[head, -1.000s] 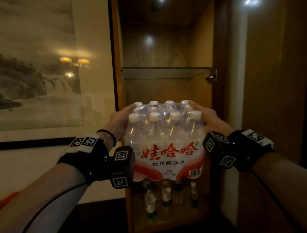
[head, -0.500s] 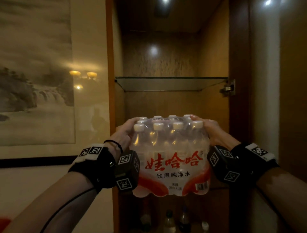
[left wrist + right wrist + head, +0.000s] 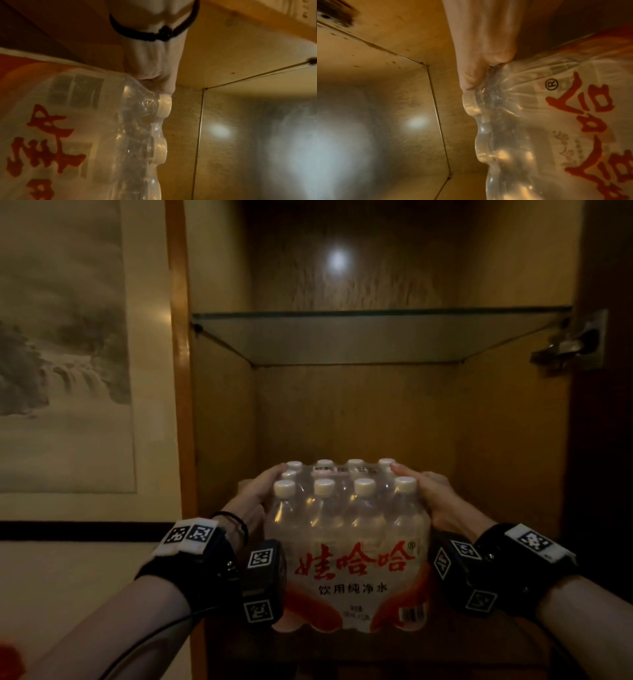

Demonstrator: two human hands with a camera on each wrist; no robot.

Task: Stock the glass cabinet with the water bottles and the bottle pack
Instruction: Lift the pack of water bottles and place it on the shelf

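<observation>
We've got both hands, left (image 3: 255, 494) and right (image 3: 433, 496), clamped round the pack (image 3: 349, 546). It's at the cabinet (image 3: 219, 412) mouth, not set down yet. Can't see loose bottles here.

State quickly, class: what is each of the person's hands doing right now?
Left hand: grips the left side of the bottle pack.
Right hand: grips the right side of the same pack.

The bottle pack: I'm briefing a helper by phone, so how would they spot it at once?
Look into the open wooden cabinet, below its glass shelf. There the left hand and right hand grip a clear shrink-wrapped bottle pack. White caps and big red Chinese lettering mark it.
</observation>
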